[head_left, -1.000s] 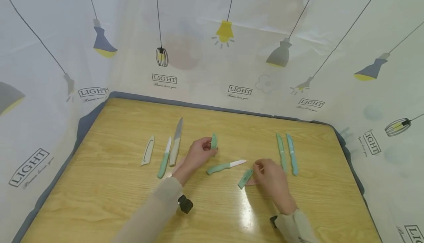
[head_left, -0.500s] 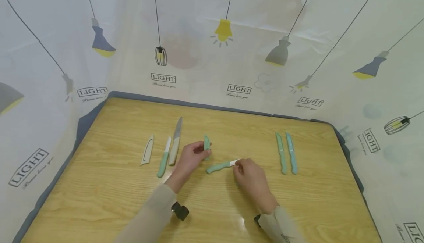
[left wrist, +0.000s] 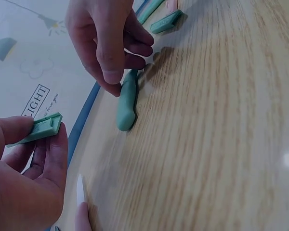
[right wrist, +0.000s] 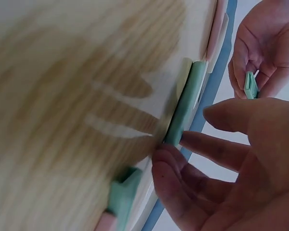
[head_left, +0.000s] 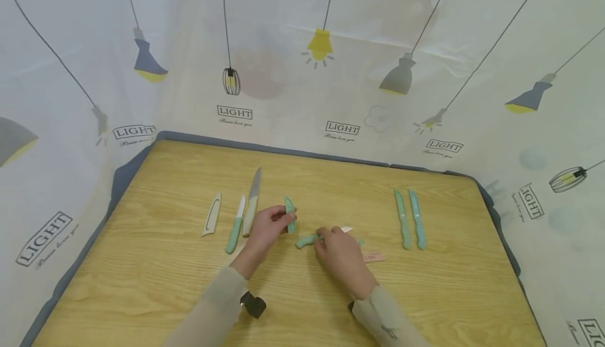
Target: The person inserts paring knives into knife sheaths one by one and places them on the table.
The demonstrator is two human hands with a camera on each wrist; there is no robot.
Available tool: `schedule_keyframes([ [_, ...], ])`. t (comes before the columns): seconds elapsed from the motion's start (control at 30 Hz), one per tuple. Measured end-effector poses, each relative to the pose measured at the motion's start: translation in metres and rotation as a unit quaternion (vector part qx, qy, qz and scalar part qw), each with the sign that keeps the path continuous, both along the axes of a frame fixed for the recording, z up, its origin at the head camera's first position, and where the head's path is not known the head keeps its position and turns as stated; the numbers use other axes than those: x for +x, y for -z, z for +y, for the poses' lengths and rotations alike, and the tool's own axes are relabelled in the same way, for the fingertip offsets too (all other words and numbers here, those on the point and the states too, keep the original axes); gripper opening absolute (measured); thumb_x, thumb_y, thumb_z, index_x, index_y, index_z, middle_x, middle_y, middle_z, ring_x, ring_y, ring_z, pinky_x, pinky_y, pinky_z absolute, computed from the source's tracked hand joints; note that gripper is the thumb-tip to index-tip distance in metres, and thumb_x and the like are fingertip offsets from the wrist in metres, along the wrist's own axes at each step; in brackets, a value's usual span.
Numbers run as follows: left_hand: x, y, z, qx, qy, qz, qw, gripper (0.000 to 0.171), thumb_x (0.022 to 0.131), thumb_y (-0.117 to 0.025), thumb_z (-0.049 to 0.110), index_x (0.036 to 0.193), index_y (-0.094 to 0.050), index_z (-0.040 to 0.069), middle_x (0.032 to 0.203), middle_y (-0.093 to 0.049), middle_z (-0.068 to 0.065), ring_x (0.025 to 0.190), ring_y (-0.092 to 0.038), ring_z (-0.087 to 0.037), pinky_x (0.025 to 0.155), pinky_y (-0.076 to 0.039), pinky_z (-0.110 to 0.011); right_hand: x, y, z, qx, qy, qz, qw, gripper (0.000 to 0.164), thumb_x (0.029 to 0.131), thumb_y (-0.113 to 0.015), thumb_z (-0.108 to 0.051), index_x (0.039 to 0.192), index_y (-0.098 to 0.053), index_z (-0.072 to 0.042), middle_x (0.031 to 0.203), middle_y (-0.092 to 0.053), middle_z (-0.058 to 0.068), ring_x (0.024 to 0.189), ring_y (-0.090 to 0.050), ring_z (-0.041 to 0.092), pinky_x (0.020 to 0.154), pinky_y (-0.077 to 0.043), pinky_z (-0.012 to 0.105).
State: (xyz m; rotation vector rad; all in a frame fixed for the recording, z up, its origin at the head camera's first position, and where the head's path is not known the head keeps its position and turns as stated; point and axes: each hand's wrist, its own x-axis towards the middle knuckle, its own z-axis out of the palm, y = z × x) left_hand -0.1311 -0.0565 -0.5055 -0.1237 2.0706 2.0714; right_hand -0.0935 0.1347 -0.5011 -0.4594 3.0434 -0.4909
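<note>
Sleeves (head_left: 208, 305) reach over a wooden table (head_left: 293, 289). A pink piece (head_left: 375, 257) lies just beside the right hand (head_left: 341, 256), whose thumb and fingers are spread over a green-handled knife (head_left: 306, 240) on the table. Farther on, the left hand (head_left: 267, 230) pinches a green cover (head_left: 288, 206) between thumb and fingers. To its left lie a second green-handled knife (head_left: 232, 237) and a white-handled knife (head_left: 249, 218); well off right, a blue knife (head_left: 417, 220) beside a green knife (head_left: 403, 220). Behind hangs a lamp-printed sheet (head_left: 293, 111).
</note>
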Motion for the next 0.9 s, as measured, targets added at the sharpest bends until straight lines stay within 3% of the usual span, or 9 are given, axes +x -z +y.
schedule_keyframes([
  [0.27,0.0007,0.0023,-0.0033,0.005,-0.004,-0.001,1.0000,0.033,0.092,-0.064,0.019,0.118,-0.067,-0.001,0.106,-0.068,-0.013,0.090,-0.064,-0.017,0.076,-0.057,-0.030,-0.0048,-0.0005,-0.0029,0.017,-0.010,0.012,1.000,0.026,0.096,-0.058,-0.027,0.105,-0.072,-0.006,0.082,-0.062,0.002,0.062,-0.045,0.010,0.050,-0.041,0.021],
  [0.63,-0.0004,0.0035,-0.0059,0.017,-0.011,0.000,0.9998,0.035,0.093,-0.064,0.017,0.119,-0.065,-0.006,0.119,-0.063,-0.020,0.094,-0.064,-0.018,0.076,-0.057,-0.028,-0.0082,0.0015,0.0020,0.025,-0.008,0.032,0.999,0.015,0.091,-0.065,-0.021,0.097,-0.068,-0.008,0.074,-0.052,0.002,0.054,-0.041,0.011,0.043,-0.037,0.021],
  [0.77,0.0000,0.0023,-0.0061,0.021,-0.013,-0.002,0.9997,0.035,0.093,-0.064,0.016,0.119,-0.065,-0.006,0.118,-0.064,-0.021,0.093,-0.063,-0.019,0.076,-0.057,-0.029,-0.0083,0.0022,0.0019,0.033,0.018,0.022,0.999,0.027,0.088,-0.069,-0.025,0.104,-0.061,-0.004,0.075,-0.049,0.003,0.055,-0.041,0.013,0.043,-0.036,0.023],
  [0.9,0.0005,0.0023,-0.0061,0.027,-0.011,-0.005,0.9995,0.035,0.093,-0.063,0.016,0.121,-0.064,-0.007,0.119,-0.063,-0.022,0.096,-0.063,-0.020,0.078,-0.056,-0.031,-0.0086,0.0042,0.0017,0.047,0.059,0.009,0.997,0.037,0.087,-0.069,-0.033,0.092,-0.054,0.000,0.071,-0.045,0.004,0.054,-0.041,0.015,0.043,-0.035,0.025],
])
